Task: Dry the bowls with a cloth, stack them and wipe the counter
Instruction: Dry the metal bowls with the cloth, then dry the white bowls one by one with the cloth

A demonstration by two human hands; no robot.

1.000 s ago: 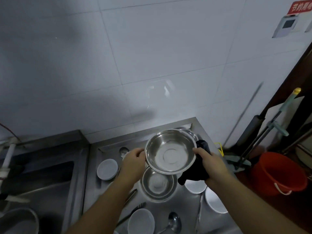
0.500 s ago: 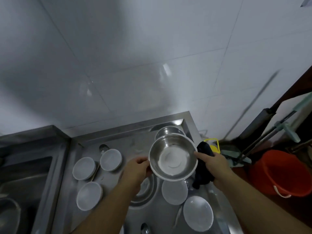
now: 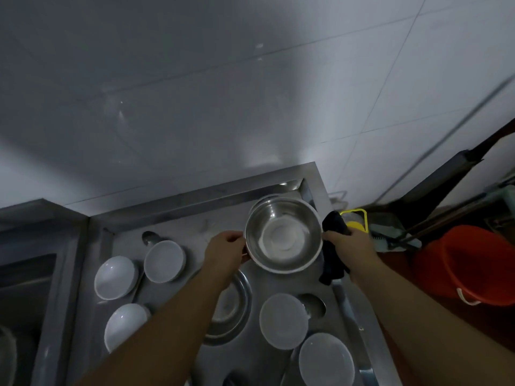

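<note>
Both hands' grip on steel bowl [image 3: 282, 238] — above steel counter [image 3: 178, 215], tiled wall [image 3: 195, 107].

Both hands hold a steel bowl [image 3: 283, 238] above the worktop [image 3: 178, 227]: the left hand [image 3: 225, 250] grips its left rim, the right hand [image 3: 349, 246] its right rim while clutching a dark cloth [image 3: 333, 260]. White bowls [image 3: 164, 261] lie on the worktop below. A red bucket [image 3: 471, 263] stands to the right.

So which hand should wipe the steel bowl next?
The right hand: it already grips the dark cloth beside the steel bowl, while the left hand steadies the opposite rim.
</note>
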